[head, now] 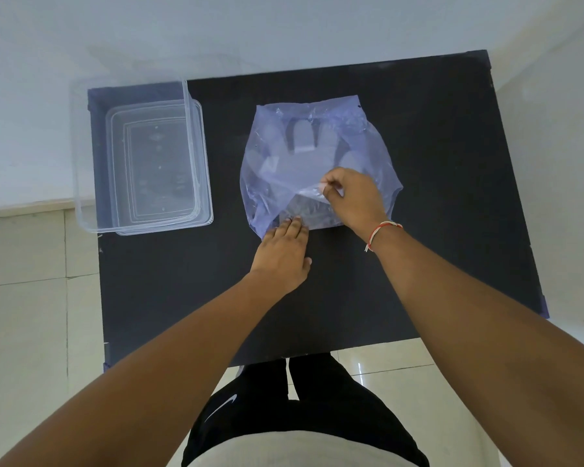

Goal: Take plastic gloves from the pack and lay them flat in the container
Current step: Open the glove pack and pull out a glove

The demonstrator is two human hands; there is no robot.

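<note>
A clear bluish plastic pack lies flat on the black table, right of centre, with pale folded gloves showing through it. My right hand pinches the upper film of the pack's near opening and lifts it. My left hand lies flat on the table, fingertips pressing the pack's near edge down. A clear rectangular plastic container sits at the table's left edge; nothing shows inside it, though the walls are see-through.
The container overhangs the table's left side slightly. Light tiled floor surrounds the table. My legs in dark shorts stand at the table's near edge.
</note>
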